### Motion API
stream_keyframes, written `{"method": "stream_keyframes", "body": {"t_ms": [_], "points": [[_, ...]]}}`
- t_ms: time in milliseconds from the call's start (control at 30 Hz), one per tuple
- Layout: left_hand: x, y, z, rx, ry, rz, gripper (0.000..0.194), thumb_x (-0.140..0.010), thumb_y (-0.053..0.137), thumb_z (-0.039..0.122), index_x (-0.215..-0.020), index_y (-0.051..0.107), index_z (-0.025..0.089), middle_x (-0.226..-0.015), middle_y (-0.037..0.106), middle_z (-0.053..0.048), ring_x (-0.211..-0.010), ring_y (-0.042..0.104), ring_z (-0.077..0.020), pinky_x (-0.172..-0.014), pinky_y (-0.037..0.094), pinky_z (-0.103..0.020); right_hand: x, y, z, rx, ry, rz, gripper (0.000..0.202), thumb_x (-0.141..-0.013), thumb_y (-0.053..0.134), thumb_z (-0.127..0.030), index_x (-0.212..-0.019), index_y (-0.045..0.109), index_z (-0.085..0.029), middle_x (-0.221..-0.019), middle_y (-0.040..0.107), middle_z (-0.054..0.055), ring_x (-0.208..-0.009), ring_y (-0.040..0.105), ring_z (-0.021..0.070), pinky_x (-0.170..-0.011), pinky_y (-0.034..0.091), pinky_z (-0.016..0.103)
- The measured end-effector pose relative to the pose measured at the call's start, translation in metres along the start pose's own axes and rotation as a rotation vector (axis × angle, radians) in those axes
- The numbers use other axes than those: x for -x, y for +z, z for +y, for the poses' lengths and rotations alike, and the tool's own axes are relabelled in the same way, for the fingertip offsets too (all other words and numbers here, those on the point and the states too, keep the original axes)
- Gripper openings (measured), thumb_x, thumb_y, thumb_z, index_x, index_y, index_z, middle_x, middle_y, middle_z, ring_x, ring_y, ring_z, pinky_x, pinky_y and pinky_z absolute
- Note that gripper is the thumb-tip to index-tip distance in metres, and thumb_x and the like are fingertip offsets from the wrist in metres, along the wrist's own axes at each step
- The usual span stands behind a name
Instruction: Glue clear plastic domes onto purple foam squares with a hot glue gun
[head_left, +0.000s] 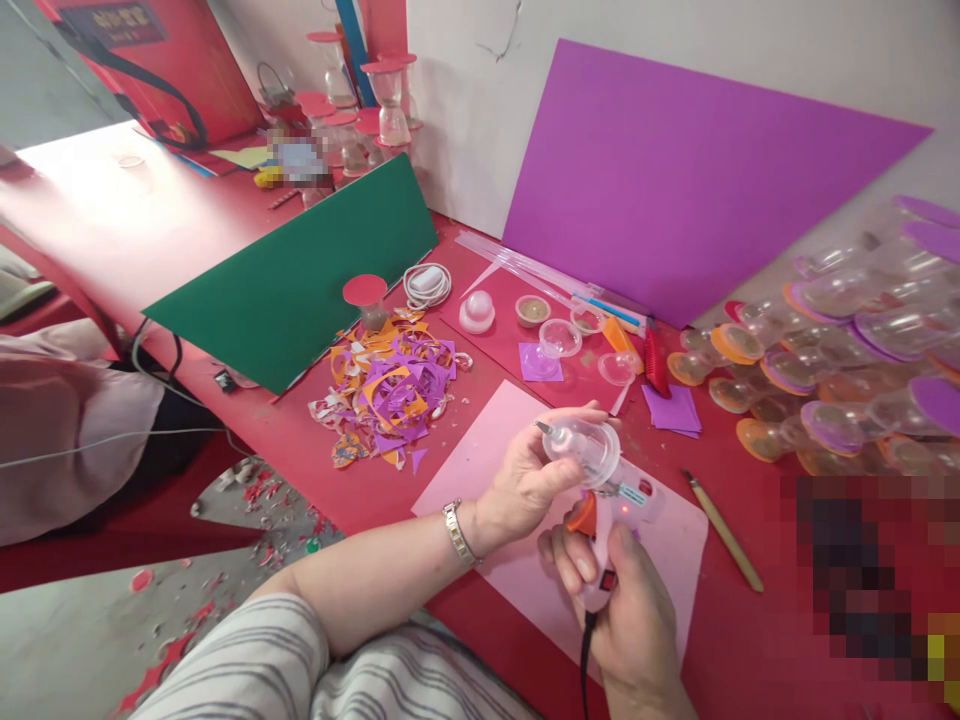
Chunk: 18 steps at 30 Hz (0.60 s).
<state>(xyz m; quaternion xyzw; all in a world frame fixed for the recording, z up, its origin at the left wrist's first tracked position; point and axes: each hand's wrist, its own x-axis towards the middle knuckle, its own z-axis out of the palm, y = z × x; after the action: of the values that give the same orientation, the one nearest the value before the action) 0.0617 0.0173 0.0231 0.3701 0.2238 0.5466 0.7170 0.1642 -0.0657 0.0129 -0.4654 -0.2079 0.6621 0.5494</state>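
Observation:
My left hand point(525, 478) is closed around a clear plastic cup point(589, 448), tilted on its side with its rim to the right. Wrapped round the handle of a glue gun point(600, 560) is my right hand point(634, 610). The gun has an orange trigger, a lit red light and a black cable. Its barrel lies against or behind the cup; I cannot tell which. At the cup's left end a grey pointed tip shows. Both hands are above a pink sheet point(510, 440) on the red table.
Orange and purple paper scraps point(397, 390) lie left. Behind stand a green board point(315, 270) and a purple board point(675, 180). Joined clear cups point(840, 350) pile up right, near purple paper squares point(673, 410) and a wooden-handled tool point(724, 530). A white cable point(427, 285) is coiled beyond.

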Motion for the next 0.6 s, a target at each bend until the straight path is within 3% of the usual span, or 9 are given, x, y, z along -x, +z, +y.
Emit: {"method": "stream_keyframes", "body": {"t_ms": [167, 433, 600], "points": [[0.0006, 0.0001, 0.0022, -0.018, -0.005, 0.035, 0.059, -0.073, 0.076, 0.058, -0.117, 0.066, 0.02, -0.112, 0.069, -0.01, -0.1, 0.064, -0.0238, -0.089, 0.05, -0.036, 0.0004, 0.0001, 0.0007, -0.027, 0.006, 0.002, 0.037, -0.08, 0.065, -0.058, -0.077, 0.063, -0.022, -0.049, 0.042, -0.007, -0.047, 0.035, 0.0092, -0.063, 0.045, 0.034], [0.0001, 0.0002, 0.0033, -0.002, -0.008, 0.027, 0.066, -0.069, 0.076, 0.064, -0.117, 0.066, 0.019, -0.104, 0.07, -0.009, -0.092, 0.063, -0.0217, -0.085, 0.05, -0.035, 0.0006, 0.0018, 0.0008, -0.027, -0.004, -0.001, 0.037, -0.081, 0.065, -0.059, -0.079, 0.064, -0.022, -0.05, 0.04, -0.008, -0.046, 0.033, 0.0086, -0.064, 0.046, 0.034], [-0.0056, -0.002, 0.0069, 0.026, 0.081, 0.091, 0.063, -0.074, 0.069, 0.069, -0.114, 0.067, 0.02, -0.107, 0.069, -0.008, -0.102, 0.063, -0.0225, -0.098, 0.045, -0.037, 0.0009, 0.0034, -0.0064, -0.061, 0.008, 0.049, 0.049, -0.082, 0.062, -0.06, -0.056, 0.047, -0.022, -0.049, 0.035, -0.007, -0.046, 0.034, 0.0095, -0.064, 0.045, 0.036]]}}
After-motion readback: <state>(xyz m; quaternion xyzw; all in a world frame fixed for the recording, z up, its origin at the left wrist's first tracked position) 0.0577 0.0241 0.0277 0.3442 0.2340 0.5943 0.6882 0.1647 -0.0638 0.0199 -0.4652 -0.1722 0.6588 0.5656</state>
